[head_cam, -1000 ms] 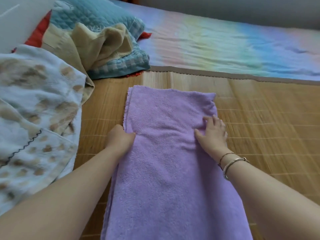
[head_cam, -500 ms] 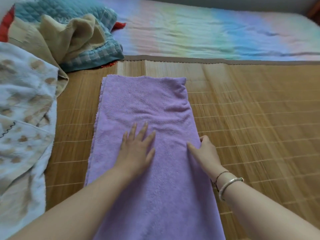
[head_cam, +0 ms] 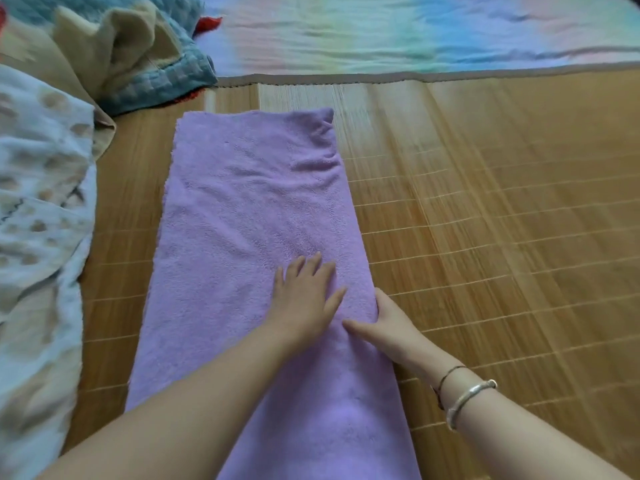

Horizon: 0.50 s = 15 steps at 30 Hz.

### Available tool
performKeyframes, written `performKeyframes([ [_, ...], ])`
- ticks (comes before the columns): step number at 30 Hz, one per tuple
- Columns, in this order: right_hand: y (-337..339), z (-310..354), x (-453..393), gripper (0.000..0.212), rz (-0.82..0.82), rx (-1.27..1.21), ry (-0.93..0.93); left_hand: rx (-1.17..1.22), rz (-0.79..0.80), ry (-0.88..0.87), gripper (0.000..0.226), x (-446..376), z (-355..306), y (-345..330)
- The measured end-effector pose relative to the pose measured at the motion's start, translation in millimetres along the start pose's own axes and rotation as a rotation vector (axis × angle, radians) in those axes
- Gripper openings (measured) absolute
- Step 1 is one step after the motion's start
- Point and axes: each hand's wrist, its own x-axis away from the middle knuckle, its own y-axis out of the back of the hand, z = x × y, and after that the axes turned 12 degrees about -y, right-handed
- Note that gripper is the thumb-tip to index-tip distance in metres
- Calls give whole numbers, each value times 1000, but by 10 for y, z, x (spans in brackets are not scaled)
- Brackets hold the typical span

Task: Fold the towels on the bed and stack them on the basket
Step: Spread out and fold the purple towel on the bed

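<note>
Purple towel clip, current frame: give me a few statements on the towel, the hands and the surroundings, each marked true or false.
1. The purple towel lies as a long strip on the bamboo mat. True.
2. The left hand lies flat on the towel with fingers spread. True.
3. The right hand is raised clear of the towel. False: it has a grip on the towel's right edge, thumb lying on top.
4. A basket stands next to the towel. False: no basket is in view.
5. The bracelet is on the left wrist. False: it is on the right wrist.
6. A beige cloth lies crumpled on the blue quilted pillow. True.
</note>
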Motion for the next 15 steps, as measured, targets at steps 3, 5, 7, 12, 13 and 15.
performKeyframes([
  [3, 14, -120, 182, 36, -4, 38, 14, -27, -22, -51, 56, -297, -89, 121],
  [5, 62, -129, 189, 35, 16, 45, 14, -67, 61, -98, 58, -548, -160, 207],
  [7, 132, -138, 162, 34, 58, 44, 8, -187, 170, -112, 59, -810, -261, 244],
  [12, 206, -142, 146, 32, 137, 80, -16, -238, 144, 94, 49, -1141, -416, 206],
  [13, 214, -145, 154, 32, 143, 65, -14, -231, 122, 123, 47, -1157, -437, 182],
  [15, 201, -106, 185, 34, 145, 36, -7, -211, 111, 152, 48, -1155, -447, 165],
])
